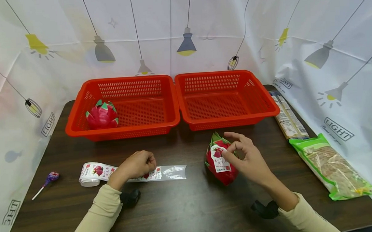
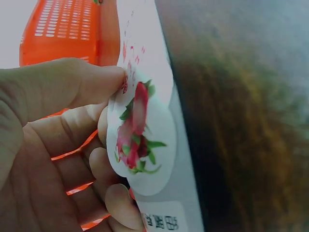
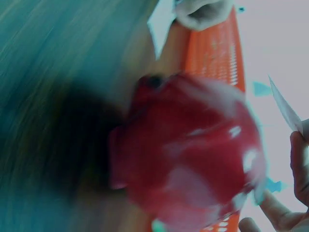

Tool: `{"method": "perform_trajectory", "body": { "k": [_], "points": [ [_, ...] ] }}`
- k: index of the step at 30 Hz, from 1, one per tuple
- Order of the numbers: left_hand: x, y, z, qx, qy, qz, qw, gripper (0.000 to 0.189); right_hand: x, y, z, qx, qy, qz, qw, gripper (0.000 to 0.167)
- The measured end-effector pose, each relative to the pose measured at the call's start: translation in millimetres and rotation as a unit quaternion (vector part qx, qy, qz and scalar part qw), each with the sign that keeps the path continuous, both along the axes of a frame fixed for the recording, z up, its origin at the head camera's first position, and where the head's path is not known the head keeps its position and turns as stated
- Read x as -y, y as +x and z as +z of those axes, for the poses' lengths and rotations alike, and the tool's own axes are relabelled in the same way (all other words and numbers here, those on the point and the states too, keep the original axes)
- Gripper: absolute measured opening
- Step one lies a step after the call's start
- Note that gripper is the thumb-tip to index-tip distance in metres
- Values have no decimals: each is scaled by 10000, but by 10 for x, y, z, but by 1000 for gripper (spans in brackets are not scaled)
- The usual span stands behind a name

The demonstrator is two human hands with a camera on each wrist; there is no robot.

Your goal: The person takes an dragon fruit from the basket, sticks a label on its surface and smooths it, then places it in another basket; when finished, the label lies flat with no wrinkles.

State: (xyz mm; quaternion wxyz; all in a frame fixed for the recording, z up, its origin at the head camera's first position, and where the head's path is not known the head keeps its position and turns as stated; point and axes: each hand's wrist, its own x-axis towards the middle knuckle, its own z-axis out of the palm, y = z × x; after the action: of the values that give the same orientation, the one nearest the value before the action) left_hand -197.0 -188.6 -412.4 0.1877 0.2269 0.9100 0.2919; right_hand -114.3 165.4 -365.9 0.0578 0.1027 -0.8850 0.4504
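From right wrist only, sticker [image 3: 285, 106] appears off fruit [image 3: 193, 152].

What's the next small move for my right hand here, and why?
I'd probably bring the right hand in and press the sticker onto the dragon fruit on the table. Your fingers pinch the sticker, and the right wrist view shows a gap between it and the fruit, so it doesn't look stuck on yet.

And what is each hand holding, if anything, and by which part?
The right hand pinches a single label by its edge; the left hand pinches the label strip by its edge.
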Motion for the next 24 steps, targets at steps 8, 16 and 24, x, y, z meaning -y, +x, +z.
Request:
{"method": "perform_trajectory", "body": {
  "k": [8, 16, 24],
  "points": [
    [-22, 28, -12, -307, -147, 128, 9993, 9, -90, -88, -184, -223, 144, -9, 9996, 17],
    [-62, 44, 17, -480, -340, 235, 9980, 10, -80, -125, -216, -591, 291, -27, 9978, 22],
    [-443, 208, 108, -1335, 690, 621, 9867, 19, -72, -152, -249, -794, 591, -64, 9951, 25]
  ]
}}
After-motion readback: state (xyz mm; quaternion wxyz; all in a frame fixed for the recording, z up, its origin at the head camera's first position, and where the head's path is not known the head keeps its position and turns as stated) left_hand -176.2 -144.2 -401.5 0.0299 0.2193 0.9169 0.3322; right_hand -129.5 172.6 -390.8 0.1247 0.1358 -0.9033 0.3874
